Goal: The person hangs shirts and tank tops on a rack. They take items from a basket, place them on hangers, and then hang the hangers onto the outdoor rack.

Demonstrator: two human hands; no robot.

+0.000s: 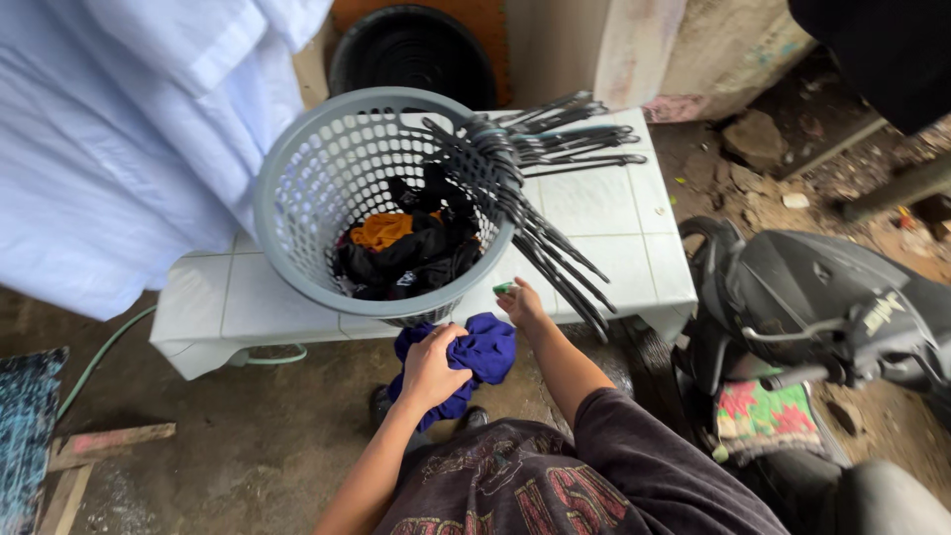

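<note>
The left hand (431, 369) has its fingers closed on a bunched blue garment (475, 357), held below the front edge of the tiled desk (614, 238). The right hand (522, 305) pinches a small green clip (504, 288) at that edge, just beside the garment's upper right. Both forearms extend forward. The grey laundry basket (297, 198) and black hangers (535, 198) sit directly above.

The left hand (432, 367) hides part of the blue cloth (482, 354). The right hand (522, 303) covers most of a small green thing (503, 288), too small to tell. At right, the scooter (822, 307) is cut off.
</note>
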